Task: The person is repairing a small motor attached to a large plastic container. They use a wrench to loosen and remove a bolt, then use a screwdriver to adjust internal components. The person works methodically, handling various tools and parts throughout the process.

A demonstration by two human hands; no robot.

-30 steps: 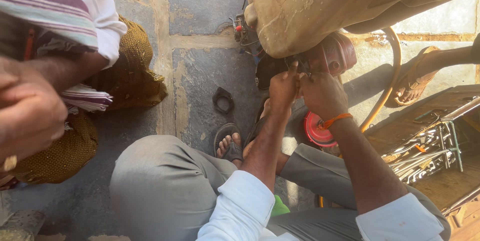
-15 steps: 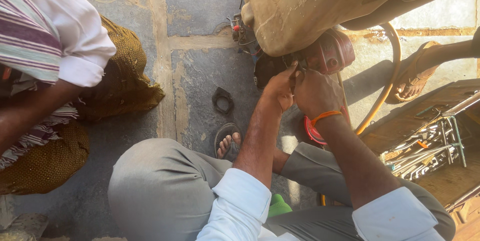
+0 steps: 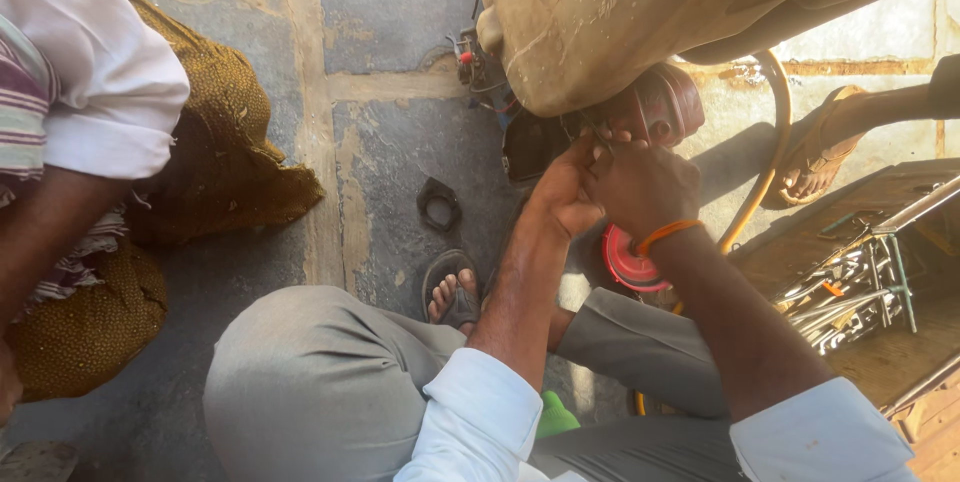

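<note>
Head view, hands: my left hand point(image 3: 562, 194) and right hand point(image 3: 640, 185) are pressed together just under the tan tank point(image 3: 640, 12), fingers bunched on a small fitting point(image 3: 598, 138) at the machine's underside.
Left hand: closed in a pinch at the fitting; what it pinches is too small to make out.
Right hand: curled shut beside it, knuckles up, an orange band point(image 3: 668, 233) on the wrist; whether it holds a tool I cannot tell.
Fitting: it sits between the tank's lower edge and the round reddish housing point(image 3: 665, 102), right at my fingertips and partly hidden by them.
Doing it well, as I judge: keep both wrists close so one hand steadies while the other turns, work by feel since my fingers cover the part, and keep any loosened piece pinched so it does not drop to the floor point(image 3: 400, 152).
Below the hands: a red disc point(image 3: 625, 262) lies by my knee, and a yellow hose point(image 3: 775, 132) curves past the housing.
Floor: a small black ring point(image 3: 439, 202) lies apart from my sandalled foot point(image 3: 452, 292).
Right side: a wooden box point(image 3: 800, 232) of metal tools point(image 3: 850, 287) is near.
Left side: another person's sleeve point(image 3: 100, 92) and arm, over a brown cloth point(image 3: 230, 152), well apart from my hands.
</note>
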